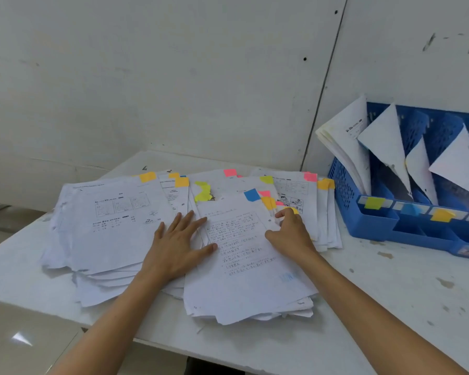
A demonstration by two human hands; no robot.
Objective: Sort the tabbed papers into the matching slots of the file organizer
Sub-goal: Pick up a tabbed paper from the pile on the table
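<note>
Risk: right hand [290,234] may lift several sheets at once, since its curled fingers pinch a yellow tab [293,210] at the edge of a thick, ragged stack w/ orange, pink & blue tabs crowded just beside; wrong colours could land in one slot; left hand [179,244], fingers straight & spread, presses flat on the papers [114,226]; these sprawl in overlapping piles on the table [390,280], left of the blue file organizer [368,226]; sheets white, printed, dog-eared.
</note>
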